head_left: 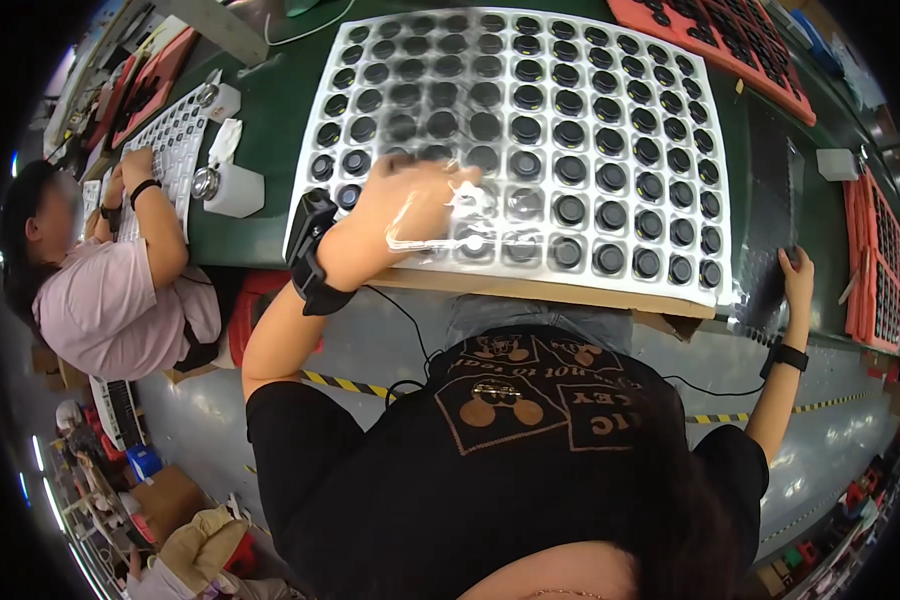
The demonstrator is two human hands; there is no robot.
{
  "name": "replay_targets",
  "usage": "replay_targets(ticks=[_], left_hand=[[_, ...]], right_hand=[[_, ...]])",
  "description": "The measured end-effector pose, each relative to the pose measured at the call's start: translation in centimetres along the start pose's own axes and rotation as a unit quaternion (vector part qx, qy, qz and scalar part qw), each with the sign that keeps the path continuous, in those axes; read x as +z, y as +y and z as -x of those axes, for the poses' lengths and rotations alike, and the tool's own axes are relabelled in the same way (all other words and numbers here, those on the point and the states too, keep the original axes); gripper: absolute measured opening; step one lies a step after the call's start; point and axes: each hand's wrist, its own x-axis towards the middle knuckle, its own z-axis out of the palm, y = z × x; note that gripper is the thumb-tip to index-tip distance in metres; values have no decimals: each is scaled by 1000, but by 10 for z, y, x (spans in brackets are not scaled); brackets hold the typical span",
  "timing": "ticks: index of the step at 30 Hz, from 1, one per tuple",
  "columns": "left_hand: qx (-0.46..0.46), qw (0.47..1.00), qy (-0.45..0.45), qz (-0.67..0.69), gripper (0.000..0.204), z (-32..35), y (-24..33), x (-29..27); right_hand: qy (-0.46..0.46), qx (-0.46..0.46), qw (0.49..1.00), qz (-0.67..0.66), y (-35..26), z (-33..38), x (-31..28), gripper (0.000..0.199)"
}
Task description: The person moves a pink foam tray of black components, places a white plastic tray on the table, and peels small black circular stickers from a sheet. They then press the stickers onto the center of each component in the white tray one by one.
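1. Clear film is lying over the left-middle part of a white tray, showing mainly as glare and blur; its outer edges are not reading clearly.
2. Black round parts are sitting in rows in the tray's pockets, some appearing smeared behind the film.
3. Left hand is reaching over the tray's near left part, fingers bent, glare crossing the knuckles. Grip: cannot tell whether it is pinching the film or only pressing on it, nor whether the film is passing over or under the hand.
4. Key relation: the film is spreading away from the person and to the right of the left grip, its long axis seemingly running from the tray's near edge toward the far edge. Left hand is clearly being the nearer one.
5. Right hand is resting well apart, beyond the tray's right side, fingertips at the edge of a dark glossy sheet on the green table. Grip: looking narrow, but cannot tell whether it is holding the sheet.
6. White bottle is standing left of the tray; a co-worker is working farther left.
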Motion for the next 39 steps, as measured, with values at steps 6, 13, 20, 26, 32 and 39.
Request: replay_targets(ticks=[6,13,20,26,32,39], left_hand=[[-54,991,96,-74,25,9,-12,11],[-51,965,106,-234,34,4,-1,-18],[163,959,117,-201,39,-23,48,-1],[22,986,69,147,28,-22,-6,24],[78,962,145,-217,21,-36,-1,-22],[34,947,206,-243,32,-44,13,-71]], right_hand=[[-32,-31,990,-138,-44,12,2,50],[-30,-34,993,-106,-81,23,-1,51],[44,-136,966,-217,-168,13,-66,54],[-48,-281,916,-281,-272,42,-104,49],[-235,-272,822,-442,-328,61,-82,53],[-357,-305,703,-535,-359,62,-78,56]])
